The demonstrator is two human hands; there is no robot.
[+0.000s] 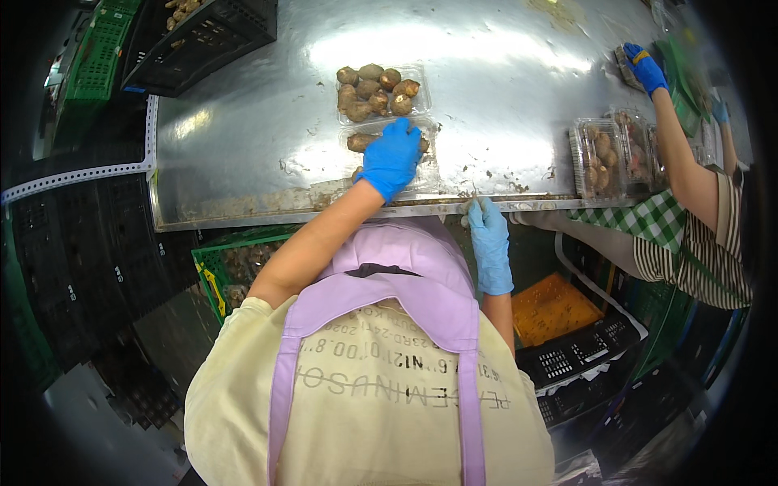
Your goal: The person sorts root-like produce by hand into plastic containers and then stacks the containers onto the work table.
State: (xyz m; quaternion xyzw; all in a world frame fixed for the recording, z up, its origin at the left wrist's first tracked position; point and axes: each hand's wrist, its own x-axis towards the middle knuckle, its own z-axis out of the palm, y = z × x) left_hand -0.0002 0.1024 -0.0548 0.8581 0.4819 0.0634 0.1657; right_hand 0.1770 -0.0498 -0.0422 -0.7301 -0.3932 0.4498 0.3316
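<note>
My left hand (394, 159), in a dark blue glove, is over the nearer clear plastic tray (433, 173) and hides most of what lies in it. A brown taro-like tuber (361, 143) shows left of the fingers. Whether the hand grips a tuber is hidden beneath it. Just beyond sits a second clear plastic tray (424, 109) holding several round brown tubers (368, 90). My right hand (491, 243), in a pale blue glove, is upright at the table's front edge. A small pale object appears by its fingertips, too unclear to name.
Soil crumbs dot the metal table (255, 121). A black crate (209, 45) with roots stands at the far left. Filled clear packs (598, 159) line the right, near a co-worker's gloved hand (647, 70). Under the table edge is a green crate (209, 282) of tubers.
</note>
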